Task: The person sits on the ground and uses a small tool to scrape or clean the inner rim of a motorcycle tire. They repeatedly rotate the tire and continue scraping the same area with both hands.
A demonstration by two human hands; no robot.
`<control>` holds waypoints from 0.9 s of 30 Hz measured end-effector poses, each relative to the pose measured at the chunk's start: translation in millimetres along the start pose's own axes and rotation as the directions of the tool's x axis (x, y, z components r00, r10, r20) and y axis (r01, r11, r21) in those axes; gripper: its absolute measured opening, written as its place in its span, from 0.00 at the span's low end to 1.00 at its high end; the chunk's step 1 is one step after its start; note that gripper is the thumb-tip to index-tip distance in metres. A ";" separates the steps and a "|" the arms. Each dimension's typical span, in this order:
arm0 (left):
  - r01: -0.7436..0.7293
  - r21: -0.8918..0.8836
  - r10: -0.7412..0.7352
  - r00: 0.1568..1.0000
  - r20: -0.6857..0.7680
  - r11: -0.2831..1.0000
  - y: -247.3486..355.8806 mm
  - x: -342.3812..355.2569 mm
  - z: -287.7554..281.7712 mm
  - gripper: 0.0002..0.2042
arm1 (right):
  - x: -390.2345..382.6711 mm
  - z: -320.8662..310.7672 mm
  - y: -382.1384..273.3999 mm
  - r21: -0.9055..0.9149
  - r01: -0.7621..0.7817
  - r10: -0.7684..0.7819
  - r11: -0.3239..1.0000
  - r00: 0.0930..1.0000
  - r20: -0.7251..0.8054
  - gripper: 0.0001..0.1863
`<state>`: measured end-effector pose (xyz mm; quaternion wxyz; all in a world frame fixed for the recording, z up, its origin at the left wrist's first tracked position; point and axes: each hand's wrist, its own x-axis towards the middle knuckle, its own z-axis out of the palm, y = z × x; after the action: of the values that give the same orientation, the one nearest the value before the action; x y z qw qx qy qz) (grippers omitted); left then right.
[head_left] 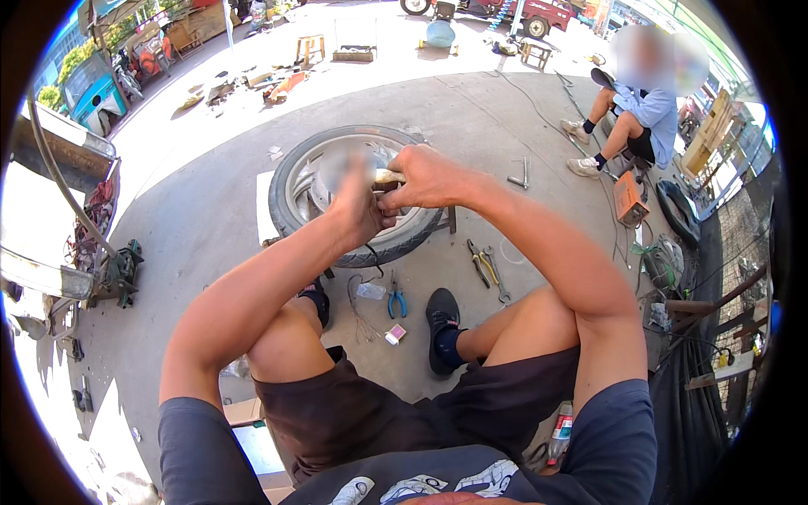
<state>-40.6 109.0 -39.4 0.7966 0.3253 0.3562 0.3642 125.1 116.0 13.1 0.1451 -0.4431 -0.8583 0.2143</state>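
Over the flat-lying grey-spoked, black-tyred wheel (316, 183), my right hand (427, 178) pinches a small pale-and-brown object (388, 178), partly finger-hidden; my left hand (358, 207) is part-blurred, grip I cannot tell.

Left grip (359, 206) partly blurred; held piece (389, 178) half covered.
Middle of wheel (407, 247) hidden behind; seated person's (652, 114) head blurred; red truck (551, 15) cut by upper edge.

wheel (316, 192): ahead | pliers (397, 304): between shoes (442, 330) | bottle (560, 433): right
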 end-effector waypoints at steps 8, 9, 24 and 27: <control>0.011 -0.031 -0.011 1.000 -0.005 0.999 -4.9 -9.3 -1.5 0.31 | -4.0 8.9 -22.2 -0.213 -0.022 0.011 0.977 0.998 -0.055 0.17; 0.017 -0.044 -0.018 1.000 -0.012 0.999 -4.7 -11.2 -2.1 0.32 | -2.6 11.5 -23.0 -0.227 -0.029 0.015 0.974 0.998 -0.063 0.16; -0.008 -0.052 0.007 1.000 -0.012 0.999 3.1 -15.9 -9.8 0.33 | 22.5 22.0 -8.6 -0.057 0.026 -0.023 0.998 0.998 0.054 0.19; 0.003 -0.050 -0.007 0.997 -0.072 0.999 2.2 -10.2 -8.8 0.33 | 26.6 28.3 0.5 -0.052 0.009 -0.006 0.999 0.999 0.048 0.20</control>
<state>-53.3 104.1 -39.0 0.7920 0.2913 0.3764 0.3824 98.0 131.4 -10.1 0.1137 -0.4382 -0.8686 0.2018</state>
